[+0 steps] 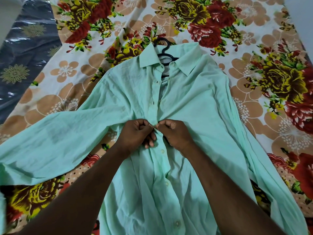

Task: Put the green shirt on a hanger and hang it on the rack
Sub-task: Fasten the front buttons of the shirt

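Note:
The pale green shirt (194,102) lies front-up on a flowered bed sheet, sleeves spread to both sides. A black hanger (165,50) sits inside the collar, its hook pointing away from me and its body mostly hidden under the cloth. My left hand (135,134) and my right hand (176,133) meet at the middle of the button placket. Both pinch the fabric edges around a button, fingers curled. The placket above my hands gapes partly open. Several buttons show below my hands.
The flowered bed sheet (254,48) covers the bed around the shirt. A dark blue patterned item in clear plastic (25,53) lies along the left edge. No rack shows in view.

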